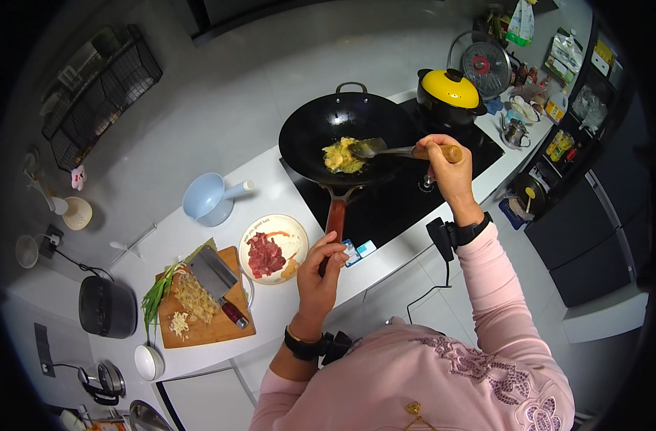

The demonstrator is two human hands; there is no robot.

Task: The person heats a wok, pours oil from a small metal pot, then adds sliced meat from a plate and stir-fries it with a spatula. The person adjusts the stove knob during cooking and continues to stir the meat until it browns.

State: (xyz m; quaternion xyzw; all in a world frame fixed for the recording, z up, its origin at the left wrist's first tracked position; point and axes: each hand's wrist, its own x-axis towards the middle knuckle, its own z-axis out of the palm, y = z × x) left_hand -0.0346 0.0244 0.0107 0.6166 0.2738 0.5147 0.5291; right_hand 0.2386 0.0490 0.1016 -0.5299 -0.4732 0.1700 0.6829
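Note:
A black wok (317,121) sits on the black cooktop (382,215). My left hand (318,275) is wrapped around the end of its reddish-brown wooden handle (336,218). In my right hand (447,167) is a metal spatula (398,151), gripped by its wooden grip. The blade dips into the wok and touches a clump of yellow food that looks like scrambled egg (339,156). Left of the wok handle, a round plate (297,237) carries raw sliced red meat (266,256).
A wooden cutting board (209,334) bears a cleaver (214,272), green onions (158,296), chopped garlic (179,323) and pale shreds (196,299). A blue ladle-like scoop (207,199) stands behind the plate. A yellow-lidded pot (449,94) is right of the wok. A white bowl (148,362) sits at the left.

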